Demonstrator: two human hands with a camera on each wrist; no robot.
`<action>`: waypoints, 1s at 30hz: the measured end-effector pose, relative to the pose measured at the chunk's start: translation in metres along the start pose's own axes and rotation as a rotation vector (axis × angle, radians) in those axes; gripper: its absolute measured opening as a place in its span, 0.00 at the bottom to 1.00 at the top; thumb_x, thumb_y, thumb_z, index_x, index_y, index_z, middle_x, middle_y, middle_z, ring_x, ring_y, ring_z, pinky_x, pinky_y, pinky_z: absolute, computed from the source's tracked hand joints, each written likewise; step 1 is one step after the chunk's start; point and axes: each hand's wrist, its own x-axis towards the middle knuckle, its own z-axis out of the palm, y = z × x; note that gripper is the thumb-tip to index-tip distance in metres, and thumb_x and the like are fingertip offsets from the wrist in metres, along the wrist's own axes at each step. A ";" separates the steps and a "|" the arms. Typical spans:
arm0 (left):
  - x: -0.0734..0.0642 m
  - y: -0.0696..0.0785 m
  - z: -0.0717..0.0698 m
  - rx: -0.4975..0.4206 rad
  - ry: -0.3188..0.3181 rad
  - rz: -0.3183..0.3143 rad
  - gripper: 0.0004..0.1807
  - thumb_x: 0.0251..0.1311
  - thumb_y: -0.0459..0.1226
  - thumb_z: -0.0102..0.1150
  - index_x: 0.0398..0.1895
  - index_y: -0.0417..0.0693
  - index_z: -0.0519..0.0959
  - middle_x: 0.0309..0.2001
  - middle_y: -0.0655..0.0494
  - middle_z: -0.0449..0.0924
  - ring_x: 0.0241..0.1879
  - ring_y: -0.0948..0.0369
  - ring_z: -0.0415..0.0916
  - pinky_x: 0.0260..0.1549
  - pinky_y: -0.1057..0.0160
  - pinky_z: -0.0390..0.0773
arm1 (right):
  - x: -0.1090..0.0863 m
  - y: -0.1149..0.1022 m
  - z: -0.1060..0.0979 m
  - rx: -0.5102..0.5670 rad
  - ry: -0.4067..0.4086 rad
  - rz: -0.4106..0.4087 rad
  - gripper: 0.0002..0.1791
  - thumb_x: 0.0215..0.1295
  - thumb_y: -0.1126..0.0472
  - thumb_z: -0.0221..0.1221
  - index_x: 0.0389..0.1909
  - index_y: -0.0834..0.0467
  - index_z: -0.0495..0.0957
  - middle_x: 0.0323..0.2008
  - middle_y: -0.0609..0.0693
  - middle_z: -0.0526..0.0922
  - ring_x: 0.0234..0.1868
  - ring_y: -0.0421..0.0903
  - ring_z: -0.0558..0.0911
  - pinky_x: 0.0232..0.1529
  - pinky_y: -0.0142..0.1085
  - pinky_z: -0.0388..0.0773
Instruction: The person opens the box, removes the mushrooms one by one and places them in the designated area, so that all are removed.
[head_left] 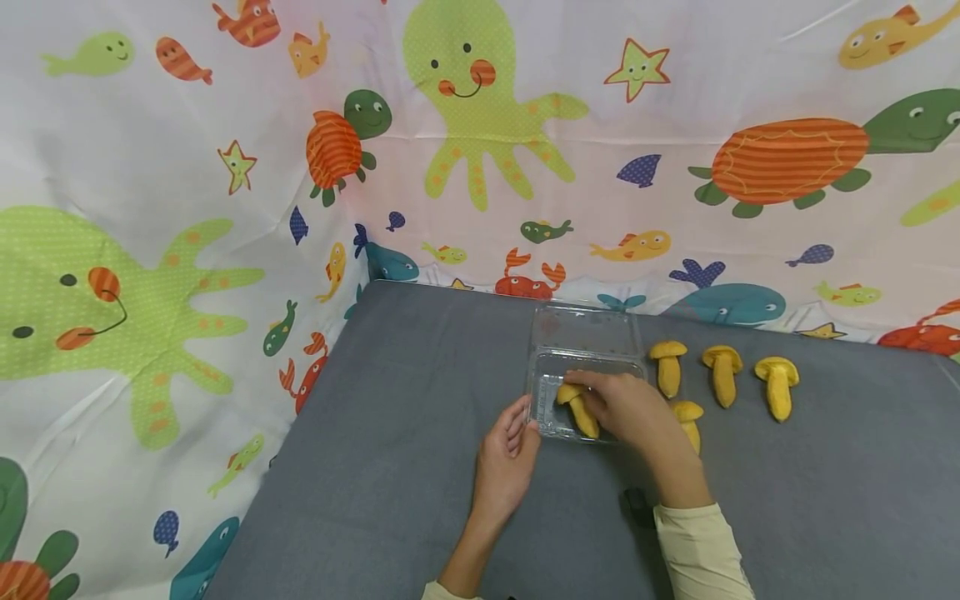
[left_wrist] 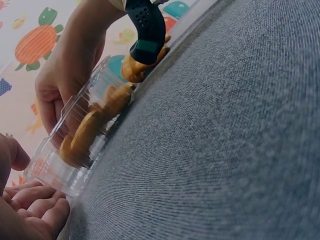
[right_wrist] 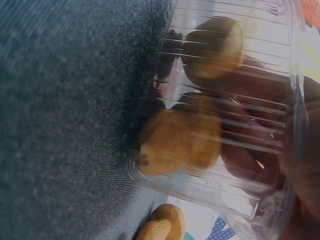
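Note:
A clear plastic clamshell box lies with its lid raised toward the back. My left hand holds the box's left edge between thumb and fingers. Inside the box is a yellow toy mushroom, its cap toward the back left and its stem toward the front. My right hand reaches in from the right and pinches this mushroom, the fingers at its cap and stem. Through the clear wall, the right wrist view shows the mushroom close to the fingers.
Right of the box, a row of mushrooms has one at left, one in the middle and one at right. Another mushroom is partly behind the right forearm. All lie on a grey cloth, before a sea-animal curtain.

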 end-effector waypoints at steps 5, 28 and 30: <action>0.000 0.001 0.001 0.000 0.001 -0.004 0.24 0.76 0.36 0.59 0.72 0.43 0.76 0.67 0.40 0.79 0.67 0.50 0.77 0.62 0.56 0.80 | 0.000 0.001 0.002 -0.004 0.027 -0.004 0.17 0.73 0.66 0.65 0.59 0.52 0.87 0.33 0.48 0.89 0.22 0.39 0.71 0.26 0.40 0.75; -0.002 0.003 0.001 0.026 0.009 -0.042 0.23 0.76 0.36 0.59 0.72 0.47 0.77 0.67 0.45 0.80 0.67 0.55 0.78 0.61 0.60 0.79 | -0.005 0.000 0.003 0.004 0.116 0.008 0.16 0.74 0.65 0.65 0.60 0.52 0.86 0.34 0.50 0.90 0.23 0.39 0.78 0.30 0.46 0.83; -0.001 0.002 0.002 0.032 0.016 -0.036 0.23 0.76 0.37 0.59 0.72 0.47 0.77 0.66 0.45 0.80 0.66 0.54 0.78 0.61 0.60 0.80 | -0.006 -0.001 0.001 0.009 0.125 0.008 0.17 0.74 0.64 0.65 0.61 0.52 0.86 0.33 0.50 0.90 0.21 0.39 0.76 0.29 0.44 0.82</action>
